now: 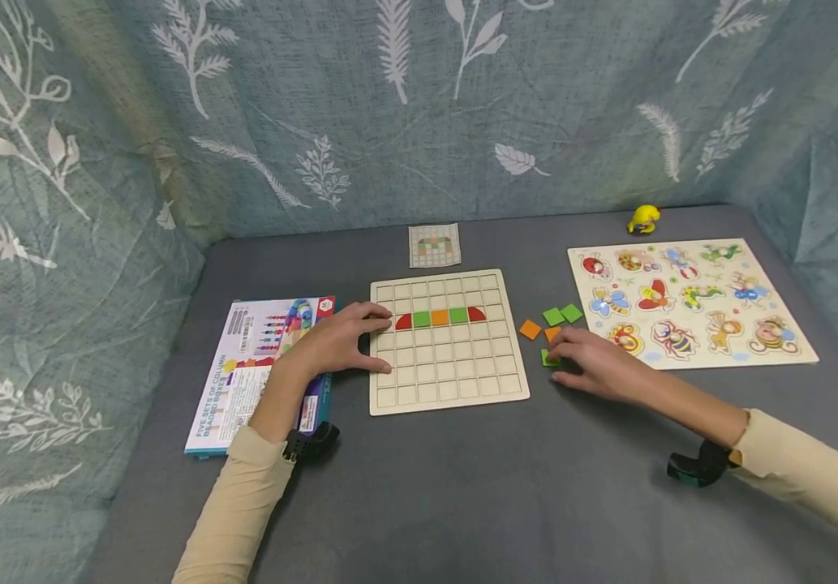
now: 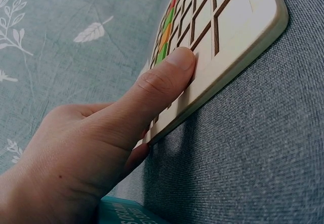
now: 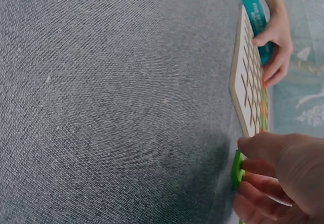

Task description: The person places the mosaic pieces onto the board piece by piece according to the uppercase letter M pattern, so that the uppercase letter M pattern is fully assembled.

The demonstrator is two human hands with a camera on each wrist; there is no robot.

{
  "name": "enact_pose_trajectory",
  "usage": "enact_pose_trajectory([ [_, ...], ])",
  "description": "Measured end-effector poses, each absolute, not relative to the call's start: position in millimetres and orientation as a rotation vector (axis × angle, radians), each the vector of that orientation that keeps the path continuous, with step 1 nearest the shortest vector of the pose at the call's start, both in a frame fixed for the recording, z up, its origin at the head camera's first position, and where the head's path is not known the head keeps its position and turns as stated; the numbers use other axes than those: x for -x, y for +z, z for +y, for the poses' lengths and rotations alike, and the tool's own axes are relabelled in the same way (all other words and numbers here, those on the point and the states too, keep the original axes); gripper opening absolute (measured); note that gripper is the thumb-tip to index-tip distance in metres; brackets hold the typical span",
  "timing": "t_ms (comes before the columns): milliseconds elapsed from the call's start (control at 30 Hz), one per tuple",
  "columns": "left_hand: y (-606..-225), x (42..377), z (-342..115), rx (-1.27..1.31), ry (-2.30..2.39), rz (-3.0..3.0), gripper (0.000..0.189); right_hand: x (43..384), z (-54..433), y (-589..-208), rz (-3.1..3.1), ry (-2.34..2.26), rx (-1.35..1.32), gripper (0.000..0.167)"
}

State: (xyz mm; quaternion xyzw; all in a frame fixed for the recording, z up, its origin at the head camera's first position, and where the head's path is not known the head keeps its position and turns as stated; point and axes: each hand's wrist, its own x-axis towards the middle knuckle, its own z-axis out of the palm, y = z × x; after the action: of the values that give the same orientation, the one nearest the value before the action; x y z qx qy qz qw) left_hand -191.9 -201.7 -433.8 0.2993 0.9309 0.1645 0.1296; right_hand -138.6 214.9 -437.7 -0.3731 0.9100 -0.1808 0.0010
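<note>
A square wooden grid board lies in the middle of the table. One of its rows holds red quarter-round pieces at both ends, with green tiles and an orange tile between. My left hand rests at the board's left edge, thumb and fingers spread apart; the thumb lies on the rim in the left wrist view. To the right of the board, my right hand has bent fingertips touching a green tile, its thumb just beside it. An orange tile is partly hidden by those fingers.
More loose tiles lie by the right hand. A pattern card sits behind the board. At right are an insect picture puzzle and a yellow toy figure. A boxed bead set lies under the left forearm.
</note>
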Motion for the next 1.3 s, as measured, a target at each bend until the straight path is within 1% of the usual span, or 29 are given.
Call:
enact_pose_trajectory([
  [100, -434, 194, -200, -0.886, 0.48, 2.707, 0.08, 141, 215, -439, 2.858, -0.59, 1.2, 0.01],
  [200, -433, 195, -199, -0.889, 0.479, 2.711, 0.08, 143, 216, -438, 2.846, -0.614, 1.225, 0.007],
  [1033, -432, 190, -202, -0.923, 0.464, 2.744, 0.079, 160, 217, -430, 2.658, -0.53, 1.184, 0.008],
  [1300, -433, 191, -203, -0.904, 0.471, 2.736, 0.08, 164, 219, -435, 2.67, -0.556, 1.303, 0.009],
])
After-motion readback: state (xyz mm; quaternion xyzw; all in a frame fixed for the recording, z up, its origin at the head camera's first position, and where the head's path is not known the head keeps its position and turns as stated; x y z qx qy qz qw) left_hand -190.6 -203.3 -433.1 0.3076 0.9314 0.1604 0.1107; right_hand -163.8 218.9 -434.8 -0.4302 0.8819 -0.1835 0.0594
